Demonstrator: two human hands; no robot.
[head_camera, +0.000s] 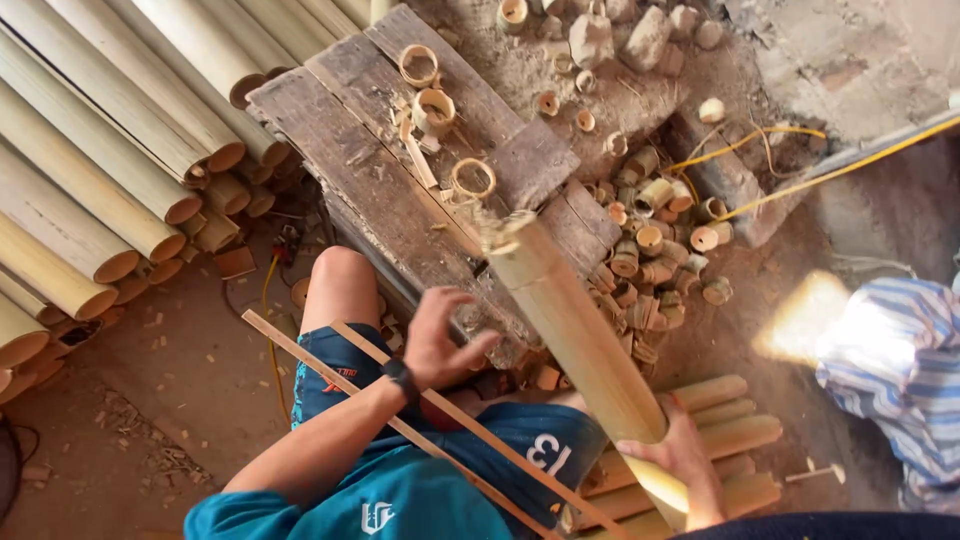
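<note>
Right hand (685, 462) wraps the lower end of a long pale bamboo pole (575, 325), fingers closed around it. The pole tilts up and away from the body; its cut top end rests on the near edge of the rough grey plank table (340, 150).

Left hand (440, 340) hovers just left of the pole, fingers loosely spread and curled, holding nothing, apart from the pole. Black wristband on that wrist.

Two thin wooden strips (400, 400) lie diagonally across the lap, over the blue shorts.

On the table: three short bamboo rings (472, 178) and some splinters, just beyond the pole's top end.

Right of the table: a heap of short cut bamboo sections (650, 245) on the dirt floor. A yellow cable (800, 180) runs past the heap toward the upper right.

Left: a stack of long pale bamboo poles (90, 170), cut ends facing the table.

Under the right hand: several more bamboo lengths (720, 435) lying flat on the floor.

Far right: blue-and-white striped cloth (895, 370), partly blown out by a bright sun patch; can't tell what it covers.
</note>
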